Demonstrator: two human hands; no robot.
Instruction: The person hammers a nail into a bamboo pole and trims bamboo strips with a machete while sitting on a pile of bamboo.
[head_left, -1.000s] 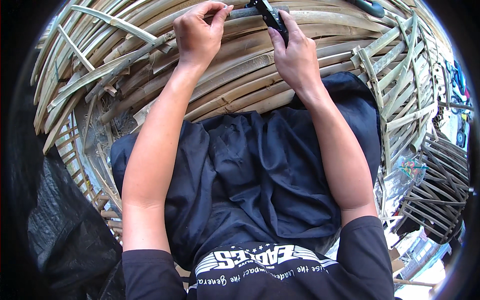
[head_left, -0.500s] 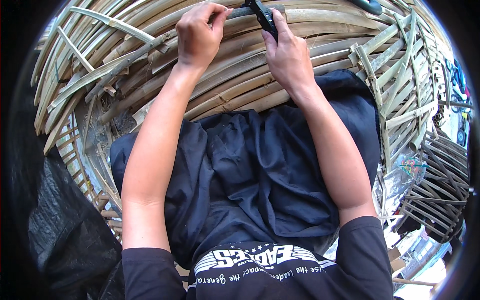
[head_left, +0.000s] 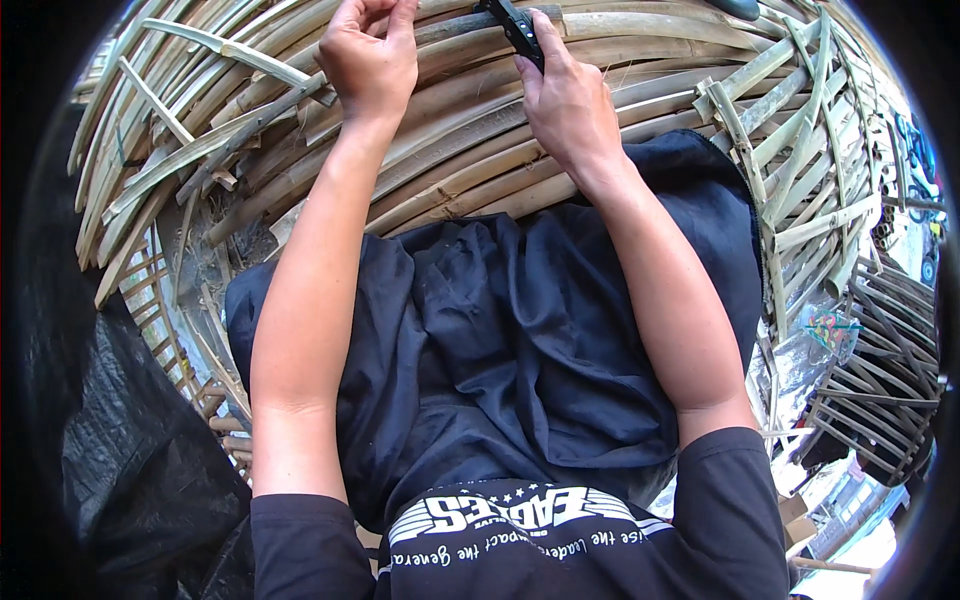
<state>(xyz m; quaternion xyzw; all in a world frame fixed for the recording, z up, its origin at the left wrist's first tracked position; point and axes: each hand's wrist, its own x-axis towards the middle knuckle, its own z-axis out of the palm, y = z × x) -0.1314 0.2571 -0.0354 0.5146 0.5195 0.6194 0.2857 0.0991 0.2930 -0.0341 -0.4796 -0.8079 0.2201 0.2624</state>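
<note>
Bamboo strips (head_left: 480,150) under both hands: left (head_left: 370,60) curled, pinching strip; right (head_left: 565,95) closed around black tool (head_left: 515,25).

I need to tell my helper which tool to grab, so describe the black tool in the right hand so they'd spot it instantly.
Start at the big curved bamboo frame filling the top of the view. Near its top middle, the right hand grips a black tool against a strip. It is the only dark, hard-edged thing among the pale tan strips.

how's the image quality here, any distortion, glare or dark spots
Head view: strong fisheye bend, bamboo strips curve toward a black vignetted rim; daylight even on both hands, left hand, right hand; lower right corner blown out; black plastic sheet lost in shadow.
</note>
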